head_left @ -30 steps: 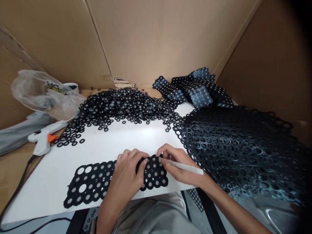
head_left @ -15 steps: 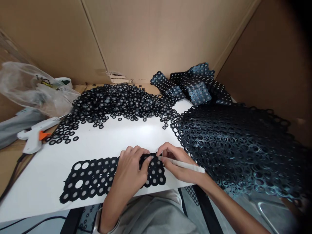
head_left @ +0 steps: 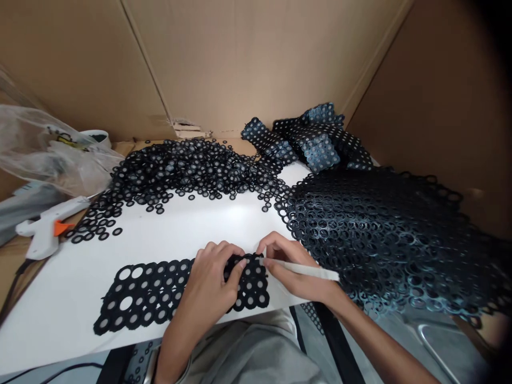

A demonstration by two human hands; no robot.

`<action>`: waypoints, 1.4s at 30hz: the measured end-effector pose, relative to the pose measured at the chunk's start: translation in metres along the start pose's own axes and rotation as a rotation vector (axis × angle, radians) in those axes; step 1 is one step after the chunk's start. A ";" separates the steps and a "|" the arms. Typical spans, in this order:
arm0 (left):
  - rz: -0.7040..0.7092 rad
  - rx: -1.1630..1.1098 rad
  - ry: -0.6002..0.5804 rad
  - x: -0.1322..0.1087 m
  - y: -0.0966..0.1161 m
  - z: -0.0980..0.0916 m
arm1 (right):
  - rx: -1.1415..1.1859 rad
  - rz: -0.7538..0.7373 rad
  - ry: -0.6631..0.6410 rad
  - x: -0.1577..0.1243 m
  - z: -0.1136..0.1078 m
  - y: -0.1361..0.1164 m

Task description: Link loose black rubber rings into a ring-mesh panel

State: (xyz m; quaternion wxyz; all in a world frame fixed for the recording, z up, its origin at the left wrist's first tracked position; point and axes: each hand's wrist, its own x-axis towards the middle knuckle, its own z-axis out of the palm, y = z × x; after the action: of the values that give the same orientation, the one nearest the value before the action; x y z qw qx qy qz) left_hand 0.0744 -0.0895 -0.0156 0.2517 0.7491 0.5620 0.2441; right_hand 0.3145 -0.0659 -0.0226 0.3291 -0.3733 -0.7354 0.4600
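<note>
Left hand (head_left: 214,274): ring panel (head_left: 149,285) is being held
Right hand (head_left: 291,250): white stick (head_left: 316,272) is being pinched
Panel corner (head_left: 256,260): still being worked

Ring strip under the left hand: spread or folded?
Spread: the ring strip lies flat in rows on the white board, no fold visible. The left hand hides part; can't tell there.

Black strip (head_left: 155,285) patterned with rows of grey dots, three spots white, off-white pen-like stick (head_left: 306,270), plain white counter (head_left: 192,224), black rings (head_left: 180,168) with grey centres, black mesh (head_left: 380,229) glinting blue, white glue gun (head_left: 43,234) with orange trigger (head_left: 62,228), tan cardboard wall (head_left: 256,64)
</note>
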 end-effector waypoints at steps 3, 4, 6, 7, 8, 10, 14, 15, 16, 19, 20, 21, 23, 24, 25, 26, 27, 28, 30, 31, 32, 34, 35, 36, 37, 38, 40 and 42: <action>0.012 0.027 -0.031 0.002 0.005 0.001 | -0.033 0.056 0.023 -0.011 -0.010 0.000; 0.016 0.030 -0.038 0.003 0.007 0.002 | -0.043 0.072 0.026 -0.013 -0.012 0.000; 0.019 0.034 -0.039 0.005 0.011 0.005 | -0.040 0.092 0.023 -0.017 -0.014 0.000; 0.018 0.035 -0.034 0.006 0.012 0.007 | -0.031 0.097 0.020 -0.018 -0.014 0.001; 0.017 0.037 -0.028 0.007 0.013 0.009 | -0.021 0.099 0.016 -0.018 -0.014 0.001; 0.017 0.046 -0.019 0.009 0.015 0.013 | -0.011 0.097 0.007 -0.018 -0.013 0.002; 0.022 0.069 -0.025 0.011 0.015 0.016 | -0.017 0.068 -0.002 -0.017 -0.014 0.002; 0.023 0.073 -0.029 0.011 0.015 0.016 | -0.016 0.059 -0.003 -0.017 -0.014 0.002; 0.025 0.075 -0.032 0.011 0.015 0.016 | -0.014 0.050 -0.003 -0.018 -0.014 0.003; 0.029 0.071 -0.033 0.011 0.014 0.016 | -0.014 0.029 -0.005 -0.019 -0.015 0.003; 0.032 0.066 -0.034 0.011 0.014 0.016 | -0.020 0.026 -0.007 -0.019 -0.016 0.003; 0.034 0.059 -0.035 0.011 0.013 0.016 | -0.029 0.024 -0.011 -0.019 -0.016 0.002; 0.040 0.045 -0.030 0.011 0.012 0.015 | -0.048 0.017 -0.014 -0.018 -0.015 0.002; 0.046 0.037 -0.026 0.011 0.011 0.015 | -0.061 0.015 -0.010 -0.017 -0.014 0.001; 0.052 0.028 -0.022 0.012 0.011 0.014 | -0.079 0.017 -0.004 -0.017 -0.013 0.001; 0.061 0.013 -0.021 0.012 0.010 0.014 | -0.104 0.025 0.000 -0.016 -0.012 0.001; 0.071 -0.004 -0.024 0.012 0.010 0.013 | -0.136 0.035 0.002 -0.015 -0.011 0.001; 0.081 -0.022 -0.028 0.012 0.010 0.013 | -0.172 0.043 0.003 -0.014 -0.010 0.001; 0.091 -0.047 -0.036 0.012 0.011 0.012 | -0.230 0.040 0.007 -0.013 -0.009 0.002; 0.091 -0.052 -0.034 0.012 0.011 0.012 | -0.235 0.032 0.008 -0.013 -0.009 0.002; 0.088 -0.054 -0.029 0.012 0.012 0.012 | -0.218 0.021 0.008 -0.014 -0.010 0.001; 0.073 -0.057 -0.020 0.011 0.012 0.013 | -0.137 0.007 0.012 -0.019 -0.013 -0.003; 0.065 -0.059 -0.017 0.010 0.013 0.013 | -0.093 0.006 0.020 -0.022 -0.014 -0.005; 0.059 -0.060 -0.017 0.009 0.013 0.013 | -0.065 0.008 0.041 -0.026 -0.014 -0.009; 0.055 -0.057 -0.019 0.008 0.013 0.012 | -0.064 0.013 0.073 -0.030 -0.013 -0.013; 0.052 -0.050 -0.020 0.006 0.013 0.011 | -0.086 0.023 0.110 -0.034 -0.010 -0.017; 0.044 -0.023 -0.012 0.002 0.012 0.005 | -0.152 0.026 0.169 -0.040 -0.001 -0.025; 0.032 0.020 0.031 -0.004 0.007 -0.005 | -0.167 0.018 0.155 -0.043 0.012 -0.031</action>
State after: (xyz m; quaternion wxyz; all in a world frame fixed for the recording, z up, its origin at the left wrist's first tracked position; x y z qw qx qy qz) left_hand 0.0746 -0.0944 -0.0076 0.2314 0.7565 0.5564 0.2541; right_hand 0.3185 -0.1171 -0.0048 0.3485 -0.4403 -0.7402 0.3699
